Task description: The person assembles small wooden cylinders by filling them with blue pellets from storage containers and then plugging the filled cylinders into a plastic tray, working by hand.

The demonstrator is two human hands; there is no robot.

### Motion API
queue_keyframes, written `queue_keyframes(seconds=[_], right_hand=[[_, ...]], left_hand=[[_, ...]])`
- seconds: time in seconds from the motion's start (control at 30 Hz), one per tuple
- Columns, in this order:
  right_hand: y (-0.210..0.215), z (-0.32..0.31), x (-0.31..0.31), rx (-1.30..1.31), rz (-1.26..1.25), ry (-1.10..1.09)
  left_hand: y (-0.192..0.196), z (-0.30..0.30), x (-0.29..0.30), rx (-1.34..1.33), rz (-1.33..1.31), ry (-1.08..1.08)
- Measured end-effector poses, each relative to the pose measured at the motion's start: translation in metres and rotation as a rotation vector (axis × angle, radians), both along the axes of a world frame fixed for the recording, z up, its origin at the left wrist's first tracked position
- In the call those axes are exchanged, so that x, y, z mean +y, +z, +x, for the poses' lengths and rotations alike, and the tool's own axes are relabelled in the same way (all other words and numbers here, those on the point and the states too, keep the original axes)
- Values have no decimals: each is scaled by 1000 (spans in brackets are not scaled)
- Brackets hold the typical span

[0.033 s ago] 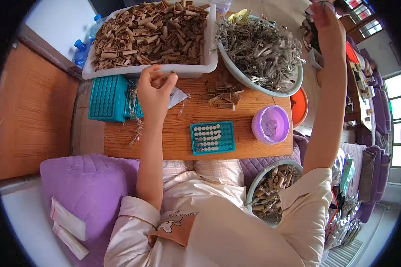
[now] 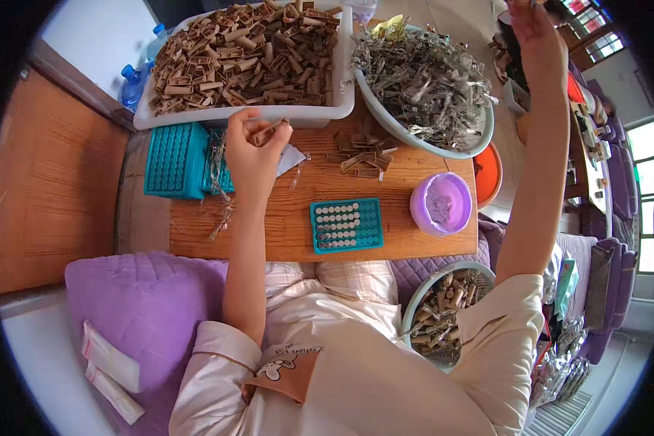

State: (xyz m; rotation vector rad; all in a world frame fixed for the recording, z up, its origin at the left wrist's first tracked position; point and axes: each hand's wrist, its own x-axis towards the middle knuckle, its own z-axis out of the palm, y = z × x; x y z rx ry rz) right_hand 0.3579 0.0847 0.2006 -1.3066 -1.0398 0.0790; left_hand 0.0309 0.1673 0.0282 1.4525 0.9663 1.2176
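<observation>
My left hand (image 2: 256, 149) is raised over the table near the white tub, its fingers curled around a small brown tube-like piece (image 2: 267, 134). High at the upper right edge, my right hand (image 2: 539, 33) is lifted on an outstretched arm. Its fingers are pressed together, and their tips are partly cut off by the picture's edge, so what they hold cannot be made out. The white tub (image 2: 347, 76) is heaped with similar brown pieces. To its right, a pale basin (image 2: 413, 136) holds a tangle of shiny clear and silvery strips, partly blurred.
On the wooden table (image 2: 291, 232) are a teal tray (image 2: 346, 249) with white discs, a purple-lined tub (image 2: 421, 211), loose brown pieces (image 2: 367, 161) and stacked teal racks (image 2: 174, 163). A basket (image 2: 410, 312) of brown pieces stands beside my lap. An orange bucket (image 2: 489, 174) is beyond the table's right edge.
My left hand has turned slightly, and more of the brown piece shows. My right hand has shifted slightly up and right. The strips in the basin have shifted.
</observation>
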Motion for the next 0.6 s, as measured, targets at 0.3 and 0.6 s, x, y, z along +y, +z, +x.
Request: queue_keyframes(seconds=[0.3,0.6], right_hand=[[54,-10,8,273,360,100],[-55,-64,-24,438,-234,366]], left_hand=[[-25,-6,-18,-260,-191,-194],[-17,-14,-58,-534,-543,-634]])
